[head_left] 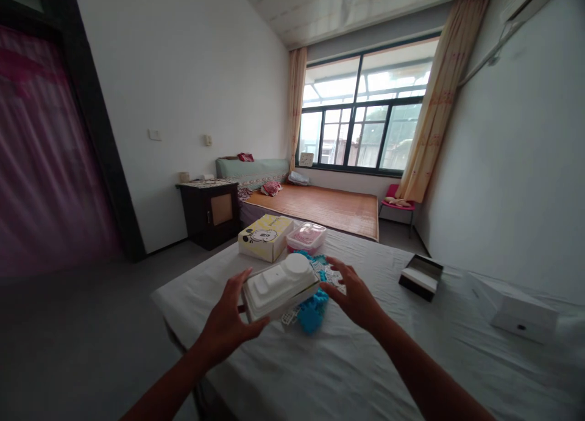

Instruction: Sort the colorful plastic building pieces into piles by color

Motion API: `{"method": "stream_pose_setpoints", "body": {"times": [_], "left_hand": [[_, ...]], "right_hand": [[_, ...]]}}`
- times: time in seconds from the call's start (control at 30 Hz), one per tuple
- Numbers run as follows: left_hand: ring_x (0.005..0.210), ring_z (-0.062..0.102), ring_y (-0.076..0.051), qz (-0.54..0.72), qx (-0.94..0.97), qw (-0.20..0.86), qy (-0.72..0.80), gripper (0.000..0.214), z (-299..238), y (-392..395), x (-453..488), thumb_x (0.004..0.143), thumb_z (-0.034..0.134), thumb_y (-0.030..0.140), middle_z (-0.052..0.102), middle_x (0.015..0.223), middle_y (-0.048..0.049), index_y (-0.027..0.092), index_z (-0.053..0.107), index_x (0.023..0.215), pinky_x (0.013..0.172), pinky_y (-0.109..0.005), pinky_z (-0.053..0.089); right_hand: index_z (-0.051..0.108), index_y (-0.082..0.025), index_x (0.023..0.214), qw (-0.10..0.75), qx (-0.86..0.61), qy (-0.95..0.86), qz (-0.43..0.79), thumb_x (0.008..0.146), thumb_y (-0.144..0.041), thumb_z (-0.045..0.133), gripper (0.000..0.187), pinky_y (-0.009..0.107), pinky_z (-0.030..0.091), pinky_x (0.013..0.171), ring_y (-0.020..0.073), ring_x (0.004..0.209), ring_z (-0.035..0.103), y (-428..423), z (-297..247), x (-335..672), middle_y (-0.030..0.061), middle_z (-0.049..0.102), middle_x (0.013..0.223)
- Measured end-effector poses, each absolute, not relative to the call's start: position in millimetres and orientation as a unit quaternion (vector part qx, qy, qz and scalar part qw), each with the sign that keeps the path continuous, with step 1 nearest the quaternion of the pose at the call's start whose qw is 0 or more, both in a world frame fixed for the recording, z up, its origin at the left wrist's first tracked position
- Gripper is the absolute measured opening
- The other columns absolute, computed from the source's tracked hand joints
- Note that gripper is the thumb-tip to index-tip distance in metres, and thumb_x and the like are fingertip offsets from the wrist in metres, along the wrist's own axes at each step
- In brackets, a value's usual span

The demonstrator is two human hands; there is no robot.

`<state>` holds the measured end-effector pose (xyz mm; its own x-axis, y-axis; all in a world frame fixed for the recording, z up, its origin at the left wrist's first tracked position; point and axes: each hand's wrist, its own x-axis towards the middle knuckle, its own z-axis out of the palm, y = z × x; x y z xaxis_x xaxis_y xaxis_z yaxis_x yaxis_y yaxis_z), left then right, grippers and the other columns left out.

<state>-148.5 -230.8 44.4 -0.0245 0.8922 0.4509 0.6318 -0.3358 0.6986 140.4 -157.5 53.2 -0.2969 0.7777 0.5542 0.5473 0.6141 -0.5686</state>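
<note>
My left hand [232, 317] is wrapped round the left end of a white box [286, 304] with a moulded white insert [274, 285] showing on top. The insert has stepped raised shapes and a round bump at its far right. The box is tilted and held above the cloth-covered table. Beside the box's right end is my right hand [354, 294], thumb and fingers apart; whether its thumb touches the box I cannot tell. Partly hidden beneath the box lie bright blue plastic pieces [311, 317] and white lattice-like pieces [336, 276].
Behind the box stand a yellow-and-white cartoon carton [260, 238] and a clear-lidded container [307, 237] with pink contents. To the right on the white tablecloth [365, 360] are a dark-edged open box [421, 278] and a white box [523, 311]. A bed [320, 205] lies beyond.
</note>
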Motion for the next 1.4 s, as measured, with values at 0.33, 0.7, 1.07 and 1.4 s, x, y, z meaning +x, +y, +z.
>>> {"method": "stream_pose_setpoints", "body": {"times": [0.33,0.7,1.07,1.4], "left_hand": [[0.123,0.045,-0.029,0.441,0.722,0.173,0.504,0.092,41.5,-219.6,-115.5,0.060,0.072,0.028,0.038,0.138,-0.0088,0.029,0.028,0.141,0.082,-0.040,0.058],[0.126,0.043,-0.031,0.399,0.719,-0.004,0.569,0.090,49.4,-177.3,-140.4,0.064,0.071,0.042,0.041,0.136,-0.0122,0.020,0.029,0.141,0.100,-0.045,0.045],[0.131,0.034,-0.030,0.219,0.789,-0.262,0.511,0.081,70.2,-155.3,-126.9,0.069,0.057,0.009,0.042,0.139,-0.0124,0.017,0.027,0.144,0.104,-0.041,0.041],[0.135,0.034,-0.027,0.147,0.823,-0.362,0.412,0.063,63.3,-140.4,-101.4,0.086,0.037,0.004,0.044,0.142,-0.0084,0.025,0.031,0.145,0.096,-0.038,0.044]], "right_hand": [[0.060,-0.023,0.117,0.440,-0.453,-0.756,0.175,0.067,-0.047,0.070,0.056,0.039,0.051,0.081,0.0240,0.100,0.058,-150.3,57.1,141.0,0.0078,0.063,0.111],[0.057,-0.014,0.111,0.634,-0.546,-0.390,0.384,0.065,-0.059,0.068,0.065,0.031,0.054,0.074,0.0249,0.099,0.062,-134.1,12.0,223.7,0.0109,0.064,0.113],[0.062,-0.014,0.104,0.655,-0.537,-0.299,0.439,0.053,-0.059,0.075,0.069,0.022,0.051,0.066,0.0179,0.091,0.060,-137.5,-35.7,255.2,0.0067,0.061,0.106],[0.057,-0.015,0.109,0.646,-0.545,-0.315,0.433,0.057,-0.056,0.076,0.068,0.024,0.051,0.068,0.0208,0.097,0.060,-134.6,-42.4,256.8,0.0089,0.061,0.112]]}}
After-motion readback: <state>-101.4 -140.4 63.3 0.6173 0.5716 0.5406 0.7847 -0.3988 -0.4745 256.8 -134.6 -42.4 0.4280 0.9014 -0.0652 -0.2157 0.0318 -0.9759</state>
